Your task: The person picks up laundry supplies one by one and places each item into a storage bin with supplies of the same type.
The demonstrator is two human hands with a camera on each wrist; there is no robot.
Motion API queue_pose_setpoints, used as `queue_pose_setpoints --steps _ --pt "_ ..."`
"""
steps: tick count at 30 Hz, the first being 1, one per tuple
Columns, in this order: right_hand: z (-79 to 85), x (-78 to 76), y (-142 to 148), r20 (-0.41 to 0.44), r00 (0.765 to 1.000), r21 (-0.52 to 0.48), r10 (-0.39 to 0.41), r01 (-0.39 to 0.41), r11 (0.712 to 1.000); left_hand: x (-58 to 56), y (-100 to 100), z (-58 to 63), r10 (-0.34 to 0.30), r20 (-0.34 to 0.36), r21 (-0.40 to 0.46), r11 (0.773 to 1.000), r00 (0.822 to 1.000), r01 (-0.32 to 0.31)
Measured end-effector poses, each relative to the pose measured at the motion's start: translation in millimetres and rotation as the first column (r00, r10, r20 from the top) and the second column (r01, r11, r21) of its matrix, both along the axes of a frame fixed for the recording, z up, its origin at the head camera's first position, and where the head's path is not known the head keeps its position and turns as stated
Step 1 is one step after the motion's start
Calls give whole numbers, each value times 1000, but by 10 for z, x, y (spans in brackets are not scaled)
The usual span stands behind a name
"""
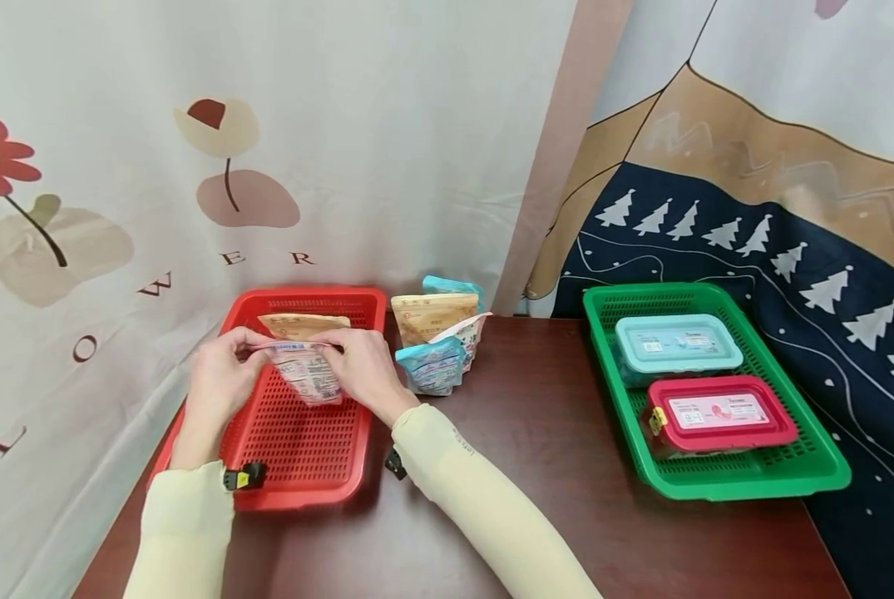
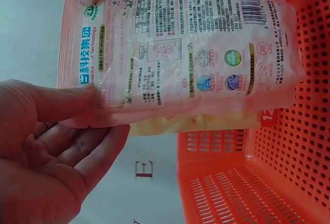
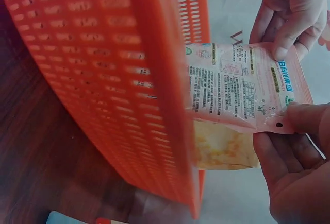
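Observation:
My left hand [image 1: 222,376] and right hand [image 1: 364,366] pinch the two top corners of a pink pouch [image 1: 310,374]. It hangs upright within the red basket [image 1: 297,497], its printed back and barcode toward me. In the left wrist view the left thumb presses the sealed edge of the pouch [image 2: 180,44], with fingers behind it. The right wrist view has the right thumb and fingers [image 3: 304,152] on the corner near a small hole. Right behind the pink pouch stands a tan pouch [image 1: 304,326], mostly covered by it.
Right of the red basket stand several pouches: a tan one [image 1: 424,319], a blue one [image 1: 435,366], a white patterned one [image 1: 472,341] and another blue one [image 1: 454,285] behind. A green basket [image 1: 746,487] at the right holds a light-blue-lidded box [image 1: 679,343] and a red-lidded box [image 1: 723,413].

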State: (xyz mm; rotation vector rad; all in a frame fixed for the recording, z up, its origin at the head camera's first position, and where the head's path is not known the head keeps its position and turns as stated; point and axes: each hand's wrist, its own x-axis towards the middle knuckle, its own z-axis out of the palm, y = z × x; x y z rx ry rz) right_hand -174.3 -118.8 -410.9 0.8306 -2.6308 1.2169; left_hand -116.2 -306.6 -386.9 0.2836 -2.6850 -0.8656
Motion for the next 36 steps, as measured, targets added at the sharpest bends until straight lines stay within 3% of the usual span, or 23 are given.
queue_pose_setpoints --steps 4,9,17,28,36 --pt "-50 -38 4 -12 1000 26 -19 19 999 -76 39 -40 7 13 -3 1000 1000 -7" --pt "-106 -64 12 -20 999 25 -36 37 999 -164 78 -117 25 -19 -7 1000 1000 -25" --pt "-197 -93 -18 8 999 77 -35 34 996 -233 98 -215 23 27 -4 1000 999 -23" --pt "-219 -61 -57 31 997 111 -64 60 992 -182 118 -204 24 68 51 998 997 -28" --pt "-171 53 9 13 999 55 -52 52 997 -79 106 -167 19 60 81 996 998 -24"
